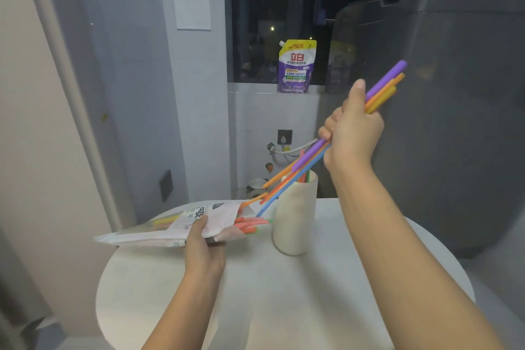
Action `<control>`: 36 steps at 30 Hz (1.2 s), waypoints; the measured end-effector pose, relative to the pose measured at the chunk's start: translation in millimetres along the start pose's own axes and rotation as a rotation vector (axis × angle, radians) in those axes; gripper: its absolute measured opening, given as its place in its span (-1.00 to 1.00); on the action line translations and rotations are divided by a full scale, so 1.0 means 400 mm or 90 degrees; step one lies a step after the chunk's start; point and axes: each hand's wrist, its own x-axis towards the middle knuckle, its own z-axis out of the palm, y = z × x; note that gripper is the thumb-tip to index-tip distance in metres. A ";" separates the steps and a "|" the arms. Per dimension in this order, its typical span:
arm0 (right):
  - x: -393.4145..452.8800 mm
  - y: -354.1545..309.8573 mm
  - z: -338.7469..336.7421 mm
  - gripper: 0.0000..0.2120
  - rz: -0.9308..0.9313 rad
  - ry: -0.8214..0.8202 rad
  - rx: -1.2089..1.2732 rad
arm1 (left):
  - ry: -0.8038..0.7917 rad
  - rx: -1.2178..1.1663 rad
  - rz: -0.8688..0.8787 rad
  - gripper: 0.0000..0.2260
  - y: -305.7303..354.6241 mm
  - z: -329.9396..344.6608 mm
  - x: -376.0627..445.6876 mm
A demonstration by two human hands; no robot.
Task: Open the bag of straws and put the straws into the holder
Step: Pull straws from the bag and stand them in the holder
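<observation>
My right hand (pixel 350 129) grips a bundle of several coloured straws (pixel 385 85), purple, orange, yellow and blue, held slanted above the table. Their lower ends hang over the mouth of the bag and in front of the holder. The holder (pixel 295 221) is a tall cream cup standing upright on the table, with a few straws inside. My left hand (pixel 200 239) holds the clear and white straw bag (pixel 170 227) lying on its side, open end toward the holder. Red and orange straws (pixel 250 223) stick out of that open end.
The round white table (pixel 284 293) carries the bag and holder. A large grey appliance (pixel 440 122) stands close on the right. A purple detergent pouch (pixel 297 67) sits on the window sill behind. A wall and door frame run along the left.
</observation>
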 end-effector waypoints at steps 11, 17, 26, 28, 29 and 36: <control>0.081 -0.095 0.024 -0.65 -0.080 0.016 -0.056 | -0.001 -0.008 -0.006 -0.55 -0.002 0.002 -0.010; 0.100 -0.106 0.021 -0.64 -0.105 0.027 -0.046 | -0.002 0.000 -0.008 -0.58 -0.005 0.004 -0.005; 0.098 -0.108 0.017 -0.65 -0.133 0.027 -0.025 | -0.022 0.010 -0.012 -0.74 -0.008 0.003 0.003; 0.101 -0.109 0.017 -0.65 -0.136 0.019 -0.023 | -0.026 0.011 -0.013 -0.73 -0.008 0.003 0.004; 0.103 -0.106 0.019 -0.65 -0.135 0.012 -0.033 | -0.027 0.013 -0.011 -0.73 -0.008 0.003 0.004; 0.105 -0.036 0.013 -0.65 -0.119 -0.038 -0.133 | -0.045 0.030 -0.021 -0.76 -0.011 0.006 0.001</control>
